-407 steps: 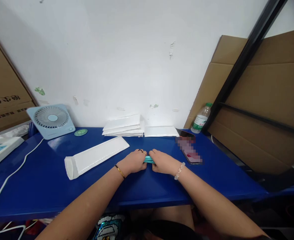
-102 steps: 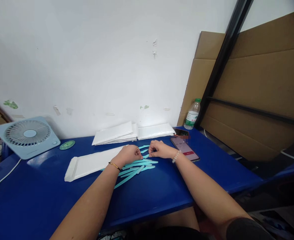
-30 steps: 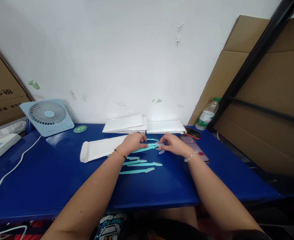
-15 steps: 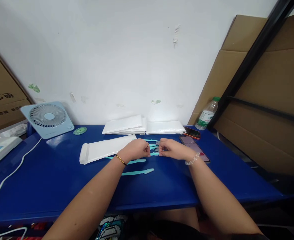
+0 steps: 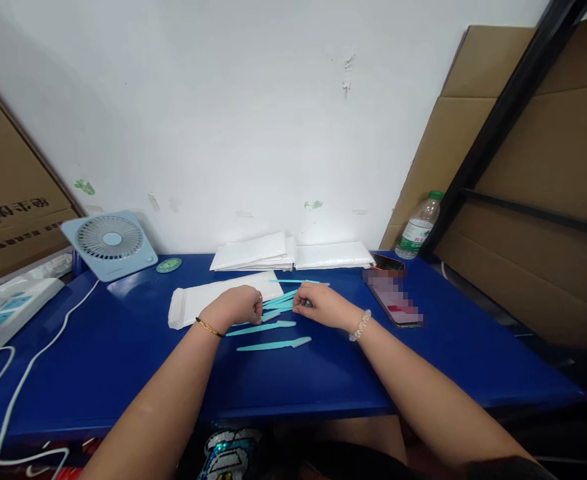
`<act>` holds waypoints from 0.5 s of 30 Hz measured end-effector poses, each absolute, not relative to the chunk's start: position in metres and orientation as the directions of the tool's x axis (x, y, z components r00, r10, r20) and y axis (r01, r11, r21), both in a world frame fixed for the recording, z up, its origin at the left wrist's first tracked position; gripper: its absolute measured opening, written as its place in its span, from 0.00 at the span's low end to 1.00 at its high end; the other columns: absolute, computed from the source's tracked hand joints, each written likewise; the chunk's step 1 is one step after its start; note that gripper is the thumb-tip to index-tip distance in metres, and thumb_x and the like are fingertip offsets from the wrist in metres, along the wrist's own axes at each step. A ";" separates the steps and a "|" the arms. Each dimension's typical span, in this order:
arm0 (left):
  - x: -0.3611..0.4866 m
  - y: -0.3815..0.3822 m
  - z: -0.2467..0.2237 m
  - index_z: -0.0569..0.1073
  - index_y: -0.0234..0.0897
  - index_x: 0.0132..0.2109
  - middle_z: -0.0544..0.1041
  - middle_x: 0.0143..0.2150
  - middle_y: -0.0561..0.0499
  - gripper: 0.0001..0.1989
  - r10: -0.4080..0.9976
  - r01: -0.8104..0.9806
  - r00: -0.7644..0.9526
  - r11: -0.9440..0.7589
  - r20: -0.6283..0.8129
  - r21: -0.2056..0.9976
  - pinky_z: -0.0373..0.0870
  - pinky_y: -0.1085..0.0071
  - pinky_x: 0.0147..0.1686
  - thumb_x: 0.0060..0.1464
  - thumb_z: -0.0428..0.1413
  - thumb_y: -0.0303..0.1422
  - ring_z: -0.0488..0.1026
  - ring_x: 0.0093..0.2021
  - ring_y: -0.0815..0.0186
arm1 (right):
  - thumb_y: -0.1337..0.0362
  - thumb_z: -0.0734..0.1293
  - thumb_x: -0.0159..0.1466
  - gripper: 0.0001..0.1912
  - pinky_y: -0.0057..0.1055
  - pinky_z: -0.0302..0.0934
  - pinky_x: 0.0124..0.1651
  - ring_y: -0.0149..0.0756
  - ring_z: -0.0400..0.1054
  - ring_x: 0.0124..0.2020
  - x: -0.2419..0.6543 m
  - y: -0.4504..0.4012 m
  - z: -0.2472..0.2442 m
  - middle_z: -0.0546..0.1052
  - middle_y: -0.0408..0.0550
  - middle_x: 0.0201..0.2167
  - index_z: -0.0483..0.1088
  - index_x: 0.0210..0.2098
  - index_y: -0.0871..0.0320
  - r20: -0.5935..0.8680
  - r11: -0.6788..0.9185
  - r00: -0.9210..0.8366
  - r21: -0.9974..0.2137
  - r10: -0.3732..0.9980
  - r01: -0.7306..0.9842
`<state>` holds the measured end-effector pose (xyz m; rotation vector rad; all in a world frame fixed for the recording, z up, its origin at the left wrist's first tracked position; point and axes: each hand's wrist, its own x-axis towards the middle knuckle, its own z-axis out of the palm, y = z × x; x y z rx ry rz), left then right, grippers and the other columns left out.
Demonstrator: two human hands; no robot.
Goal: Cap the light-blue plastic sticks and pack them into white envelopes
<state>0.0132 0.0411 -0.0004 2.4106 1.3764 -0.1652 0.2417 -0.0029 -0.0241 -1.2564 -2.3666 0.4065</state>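
Observation:
Several teal eyebrow razors [image 5: 279, 302] lie bunched between my hands, handles to the left. My left hand [image 5: 238, 308] is closed at their handle ends; its fingertips partly hide what they grip. From the other side, my right hand [image 5: 323, 305] pinches the bunch with thumb and fingers and covers its right part. Nearer me, one eyebrow razor [image 5: 262, 328] and another eyebrow razor [image 5: 274, 345] lie apart on the blue table. Behind my left hand lies a white padded envelope [image 5: 198, 300], flap end to the left.
More white padded envelopes [image 5: 253, 251] are stacked along the wall. A phone [image 5: 393, 300] lies right of my right hand, near a bottle [image 5: 417, 230]. At the left stand a blue fan [image 5: 110, 243] and a power strip [image 5: 18, 303] with white cables.
My left hand has moved left, away from my right hand, so more razor handles show between them. My right hand has shifted slightly left. The view has also shifted a little.

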 end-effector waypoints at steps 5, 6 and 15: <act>0.026 0.038 0.005 0.75 0.39 0.30 0.76 0.29 0.52 0.06 0.792 0.769 0.603 -0.546 -0.095 0.331 0.55 0.74 0.24 0.44 0.56 0.35 0.68 0.27 0.68 | 0.61 0.66 0.59 0.10 0.25 0.56 0.30 0.30 0.65 0.27 0.228 -0.002 -0.027 0.74 0.43 0.28 0.72 0.39 0.58 0.219 0.457 -0.436 -0.677 0.873 0.577; 0.031 0.040 0.006 0.75 0.39 0.30 0.76 0.29 0.52 0.06 0.782 0.750 0.620 -0.567 -0.064 0.340 0.55 0.74 0.24 0.45 0.56 0.36 0.68 0.28 0.68 | 0.61 0.65 0.59 0.09 0.25 0.57 0.29 0.29 0.65 0.26 0.230 0.000 -0.028 0.74 0.43 0.26 0.72 0.37 0.58 0.215 0.424 -0.406 -0.725 0.888 0.544; 0.044 0.056 -0.006 0.74 0.40 0.41 0.76 0.38 0.51 0.18 0.804 0.737 0.592 -0.570 0.059 0.364 0.59 0.73 0.28 0.42 0.59 0.43 0.70 0.34 0.64 | 0.59 0.68 0.56 0.12 0.30 0.62 0.35 0.34 0.69 0.32 0.280 0.023 -0.034 0.76 0.49 0.31 0.73 0.37 0.59 0.194 0.258 -0.171 -0.735 0.966 0.627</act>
